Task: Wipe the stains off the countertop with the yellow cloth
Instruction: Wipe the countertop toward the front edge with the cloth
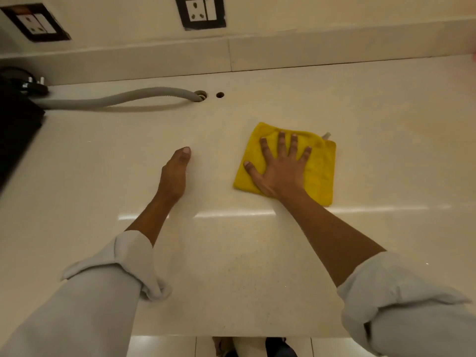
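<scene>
While the left hand (pixel 175 173) rests bare, right hand (pixel 279 167) fingers (pixel 282 143) splay flat atop the yellow cloth (pixel 319 171).

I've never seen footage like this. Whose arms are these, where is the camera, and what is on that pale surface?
There is no machine here: a person wears a wide-angle camera on the head, so this one picture looks forward and down along their own arms. The sleeves are rolled up. The right hand lies flat, fingers spread, pressing a folded yellow cloth onto the pale countertop; it presses rather than grips. The left hand holds nothing and rests on its edge beside the cloth, apart from it. Farther back a grey ribbed hose runs into a hole in the counter, with a smaller empty hole beside it. Two wall sockets sit above, and a dark object stands at the left edge.
</scene>
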The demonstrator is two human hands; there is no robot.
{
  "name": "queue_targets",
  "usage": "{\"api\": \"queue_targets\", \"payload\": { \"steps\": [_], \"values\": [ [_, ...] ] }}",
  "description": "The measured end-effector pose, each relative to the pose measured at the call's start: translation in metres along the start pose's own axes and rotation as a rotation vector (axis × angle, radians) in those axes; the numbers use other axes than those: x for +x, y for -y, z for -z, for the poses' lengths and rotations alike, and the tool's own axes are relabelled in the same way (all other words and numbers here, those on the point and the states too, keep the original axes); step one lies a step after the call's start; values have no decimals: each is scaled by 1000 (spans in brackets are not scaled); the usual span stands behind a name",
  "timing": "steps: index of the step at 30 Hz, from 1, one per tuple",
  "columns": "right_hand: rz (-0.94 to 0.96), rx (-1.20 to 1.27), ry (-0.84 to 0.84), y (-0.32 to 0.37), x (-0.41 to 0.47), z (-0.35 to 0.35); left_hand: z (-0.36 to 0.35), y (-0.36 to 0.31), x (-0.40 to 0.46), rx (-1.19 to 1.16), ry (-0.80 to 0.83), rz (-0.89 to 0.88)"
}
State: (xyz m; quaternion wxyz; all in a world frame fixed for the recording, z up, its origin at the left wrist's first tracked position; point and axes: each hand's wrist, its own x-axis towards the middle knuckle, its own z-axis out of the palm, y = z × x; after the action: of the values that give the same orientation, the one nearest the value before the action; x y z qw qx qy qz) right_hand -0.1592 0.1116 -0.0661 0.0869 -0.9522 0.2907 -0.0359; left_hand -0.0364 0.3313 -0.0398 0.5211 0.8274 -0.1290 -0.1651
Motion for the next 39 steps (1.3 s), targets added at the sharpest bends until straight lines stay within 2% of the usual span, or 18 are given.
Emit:
{"api": "queue_targets", "payload": {
  "steps": [2, 6, 11, 16, 20, 26, 32, 36, 39],
  "values": [
    [32, 10, 7, 29, -2, -5, 15, -3, 3, -90, 42, 36],
    [99, 11, 23, 91, -14, -14, 31, -1, 5, -112, 90, 17],
    [213, 27, 40, 162, -52, -27, 43, 10, 2, -6, 82, -88],
    [276, 37, 67, 182, -104, -30, 44, 7, 2, 167, 103, -188],
    [287, 78, 62, 168, -144, -25, 17, -9, -4, 340, 204, -236],
    [221, 78, 35, 122, -194, -19, -43, -37, -33, 385, 345, -345],
    [97, 17, -8, 36, -219, -5, -96, -59, -70, 564, 262, -480],
    [8, -30, 27, -26, -210, 8, -118, -67, -80, 695, 225, -468],
    [11, -40, 92, -52, -186, 20, -127, -69, -83, 765, 170, -414]
  ]
}}
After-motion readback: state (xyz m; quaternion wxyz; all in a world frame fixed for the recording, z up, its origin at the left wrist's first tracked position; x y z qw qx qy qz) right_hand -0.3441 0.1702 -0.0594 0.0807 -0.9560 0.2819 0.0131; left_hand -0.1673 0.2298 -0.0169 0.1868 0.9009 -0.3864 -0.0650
